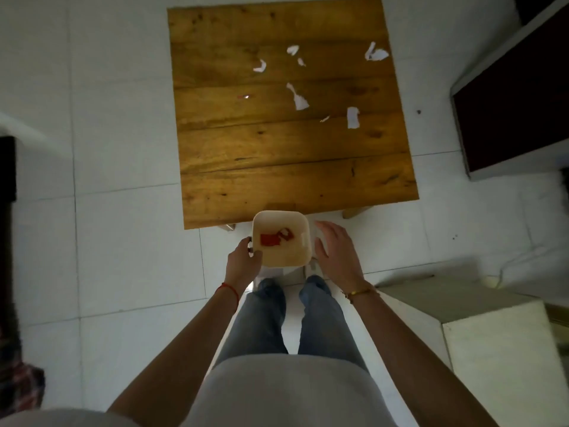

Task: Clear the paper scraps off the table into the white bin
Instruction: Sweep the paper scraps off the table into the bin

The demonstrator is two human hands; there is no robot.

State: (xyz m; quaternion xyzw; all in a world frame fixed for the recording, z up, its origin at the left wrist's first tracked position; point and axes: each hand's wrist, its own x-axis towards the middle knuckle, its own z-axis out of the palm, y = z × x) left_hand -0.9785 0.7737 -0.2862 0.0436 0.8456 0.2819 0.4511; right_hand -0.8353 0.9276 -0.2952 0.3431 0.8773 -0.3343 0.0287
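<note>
Head view, our left hand (243,260) grasping the white bin (280,239) rim below the counter (277,167) edge, our right hand (337,251) released beside it, paper scraps (298,97) scattered across the far counter.

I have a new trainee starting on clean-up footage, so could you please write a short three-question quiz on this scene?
1. True or false: the left hand has its grip on the rim of the white bin.
2. Multiple choice: where do the white paper scraps lie? A) on the floor B) on the far half of the wooden table C) on the person's lap
3. Fill in: the right hand is ____ beside the bin, not touching it.

Key: 1 true; 2 B; 3 open. Red and white bits already lie inside the bin.
</note>
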